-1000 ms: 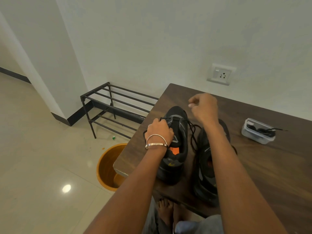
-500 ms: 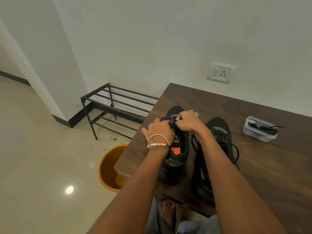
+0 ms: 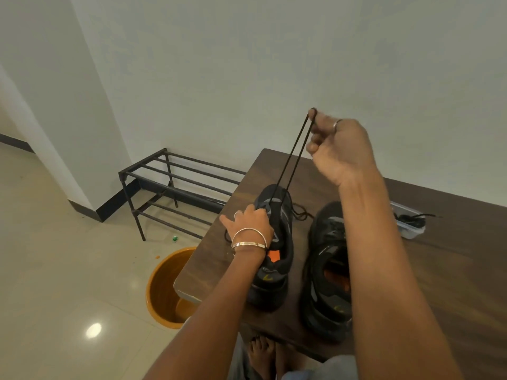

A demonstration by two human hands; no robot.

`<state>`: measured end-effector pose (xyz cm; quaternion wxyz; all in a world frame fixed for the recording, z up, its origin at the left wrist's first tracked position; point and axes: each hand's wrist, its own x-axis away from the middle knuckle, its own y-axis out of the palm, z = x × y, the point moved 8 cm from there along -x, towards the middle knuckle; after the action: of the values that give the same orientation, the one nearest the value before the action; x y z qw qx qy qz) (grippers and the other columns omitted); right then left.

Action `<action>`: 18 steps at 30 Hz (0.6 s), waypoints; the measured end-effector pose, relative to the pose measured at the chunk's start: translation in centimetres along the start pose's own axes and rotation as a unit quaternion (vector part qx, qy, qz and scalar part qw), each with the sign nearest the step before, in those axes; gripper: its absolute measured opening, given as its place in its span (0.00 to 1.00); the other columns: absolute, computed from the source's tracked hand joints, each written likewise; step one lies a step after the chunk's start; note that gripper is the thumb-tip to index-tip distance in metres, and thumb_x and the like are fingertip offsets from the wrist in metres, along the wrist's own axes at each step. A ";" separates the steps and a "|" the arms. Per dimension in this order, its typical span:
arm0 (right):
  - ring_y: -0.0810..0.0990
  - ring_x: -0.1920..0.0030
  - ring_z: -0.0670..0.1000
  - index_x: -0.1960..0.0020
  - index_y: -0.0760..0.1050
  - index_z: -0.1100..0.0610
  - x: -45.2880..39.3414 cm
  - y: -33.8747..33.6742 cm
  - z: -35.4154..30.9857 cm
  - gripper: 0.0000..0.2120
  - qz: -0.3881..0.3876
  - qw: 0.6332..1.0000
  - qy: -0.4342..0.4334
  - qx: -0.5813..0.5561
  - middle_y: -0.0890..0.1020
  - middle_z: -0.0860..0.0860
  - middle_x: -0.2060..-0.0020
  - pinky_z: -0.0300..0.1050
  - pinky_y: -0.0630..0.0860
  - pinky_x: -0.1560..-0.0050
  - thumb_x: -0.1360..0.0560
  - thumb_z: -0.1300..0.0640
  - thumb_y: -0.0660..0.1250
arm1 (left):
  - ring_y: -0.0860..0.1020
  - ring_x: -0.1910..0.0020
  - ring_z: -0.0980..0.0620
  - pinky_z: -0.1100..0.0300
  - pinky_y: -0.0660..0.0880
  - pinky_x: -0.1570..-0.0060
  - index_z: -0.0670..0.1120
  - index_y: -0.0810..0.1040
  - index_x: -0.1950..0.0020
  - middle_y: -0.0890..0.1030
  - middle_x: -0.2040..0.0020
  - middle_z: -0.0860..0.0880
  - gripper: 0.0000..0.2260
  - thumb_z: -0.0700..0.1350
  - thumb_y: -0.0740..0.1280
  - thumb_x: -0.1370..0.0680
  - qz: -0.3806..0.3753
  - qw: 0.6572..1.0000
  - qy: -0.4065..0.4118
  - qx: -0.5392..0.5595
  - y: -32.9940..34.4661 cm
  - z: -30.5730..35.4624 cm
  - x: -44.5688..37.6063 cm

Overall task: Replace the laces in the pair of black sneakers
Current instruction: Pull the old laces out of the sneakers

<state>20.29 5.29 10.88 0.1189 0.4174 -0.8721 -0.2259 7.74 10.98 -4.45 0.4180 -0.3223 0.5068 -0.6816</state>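
R hand raised upper centre of frame, fingers curled, pinching a loop of thin black lace drawn taut from the left black sneaker. L hand grips that sneaker's tongue area, centre frame. Second black sneaker beside it on dark wood counter, partly hidden by R forearm. Clear plastic tub, right, mostly hidden; contents unclear.

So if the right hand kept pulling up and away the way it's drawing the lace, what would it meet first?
Probably nothing close by: the right hand holds the lace taut above the sneaker, and only the bare wall lies beyond. Depth is unclear.
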 end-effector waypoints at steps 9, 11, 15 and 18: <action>0.73 0.57 0.47 0.55 0.78 0.53 0.0 -0.9 0.5 0.04 0.028 0.979 -0.054 0.195 0.79 0.47 0.61 0.41 0.67 0.61 0.22 0.61 0.67 | 0.67 0.33 0.43 0.35 0.56 0.33 0.56 0.77 0.37 0.72 0.38 0.49 0.18 0.56 0.64 0.26 -0.058 0.993 -0.020 0.103 0.5 -0.3 -1.0; 0.75 0.59 0.46 0.53 0.77 0.55 -0.1 -1.0 0.7 0.03 0.020 0.981 -0.072 0.180 0.80 0.49 0.61 0.39 0.69 0.63 0.21 0.61 0.66 | 0.69 0.35 0.42 0.36 0.62 0.34 0.58 0.80 0.43 0.77 0.42 0.51 0.21 0.63 0.63 0.33 -0.083 0.978 -0.020 0.191 1.0 -0.7 -2.1; 0.77 0.63 0.45 0.53 0.78 0.57 0.0 -0.6 0.0 0.04 0.000 0.986 -0.118 0.117 0.79 0.51 0.64 0.38 0.71 0.67 0.21 0.64 0.66 | 0.74 0.39 0.48 0.43 0.71 0.38 0.57 0.76 0.36 0.79 0.43 0.53 0.24 0.63 0.66 0.31 0.019 0.937 -0.003 0.350 -0.7 -1.3 -3.4; 0.75 0.66 0.47 0.54 0.78 0.58 0.1 -1.0 0.4 0.04 -0.006 0.992 -0.102 0.072 0.78 0.51 0.67 0.39 0.69 0.66 0.21 0.63 0.66 | 0.73 0.40 0.49 0.47 0.73 0.38 0.57 0.69 0.28 0.75 0.40 0.50 0.26 0.55 0.70 0.26 0.053 0.938 0.070 0.336 -1.9 0.4 -3.6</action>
<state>20.78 4.79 10.03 -0.0024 0.4049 -0.8913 -0.2042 9.18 14.26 -2.52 0.5010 -0.0875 0.2920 -0.8100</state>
